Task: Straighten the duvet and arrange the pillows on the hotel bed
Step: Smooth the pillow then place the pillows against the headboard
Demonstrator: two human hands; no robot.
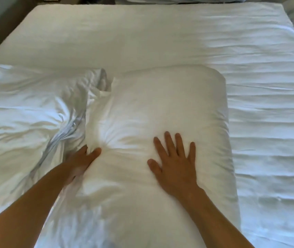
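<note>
- White bed fills the view, its duvet rippled.
- Pillow lies near the middle.
- Right hand presses flat, fingers spread, probably to smooth it.
- Left hand pinches its edge, likely to tug it square.

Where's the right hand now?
Head view, lower centre-right: the right hand lies flat, fingers spread, on top of the pillow, right of the left hand at the pillow's left edge.

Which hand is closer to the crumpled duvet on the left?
Left. The left hand grips the pillow edge right beside the duvet; the right hand lies flat mid-pillow, farther away.
</note>
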